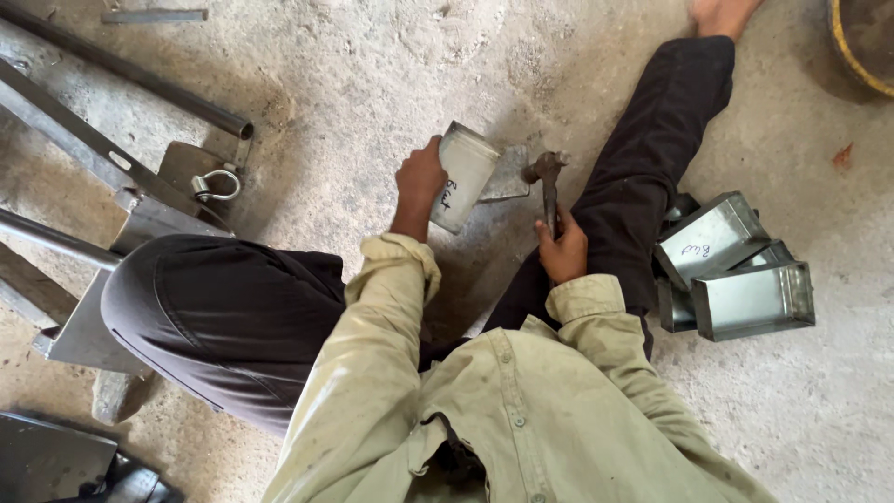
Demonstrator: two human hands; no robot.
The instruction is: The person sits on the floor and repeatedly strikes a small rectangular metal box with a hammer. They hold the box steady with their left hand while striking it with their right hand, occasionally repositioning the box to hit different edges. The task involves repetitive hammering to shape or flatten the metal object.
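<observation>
My left hand [419,182] grips a grey sheet-metal box piece [463,177], holding it tilted over the concrete floor between my legs. A flat flap of the same metal [507,174] sticks out to its right. My right hand [562,250] is closed around the handle of a hammer [548,182], whose dark head sits just right of the flap. I am seated on the floor in dark trousers and a khaki shirt.
Several folded sheet-metal boxes [736,275] lie stacked to the right of my right leg. Steel pipes and bars [121,70], a plate with a shackle [216,184] and flat plates lie at the left. A round tub rim [861,47] shows top right.
</observation>
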